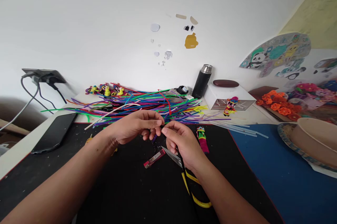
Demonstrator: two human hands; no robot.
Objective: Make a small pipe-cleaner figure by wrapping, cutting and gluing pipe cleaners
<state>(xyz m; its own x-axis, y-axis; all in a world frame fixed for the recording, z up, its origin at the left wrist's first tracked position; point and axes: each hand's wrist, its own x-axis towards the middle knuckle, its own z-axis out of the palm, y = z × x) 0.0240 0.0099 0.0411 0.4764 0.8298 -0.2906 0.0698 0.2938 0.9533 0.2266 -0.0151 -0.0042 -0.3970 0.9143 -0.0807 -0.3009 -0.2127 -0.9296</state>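
Hands: I have the left hand [140, 126] and right hand [181, 141] fingertip to fingertip, each pinching with thumb and forefinger, the remaining fingers loosely curled.
Black stem: between those fingertips, above the mat; a dark length seems to run down past the right palm, across the scissors [173, 156].
Feel: light and bendy, I'd judge, with enough fuzz not to slip; not fragile, though it could kink.
Hold: I'd pinch close to the working point with the pads, squeezing gently.
Mat: black [118, 189], with a pink-ended case [154, 158] near the scissors and a small figure [202, 140] beyond the right hand.
Stem pile: many-coloured [126, 106], heaped behind the hands.
Room: white wall [105, 24] with stickers; black bottle [202, 82] leaning; phone [55, 133] at left.
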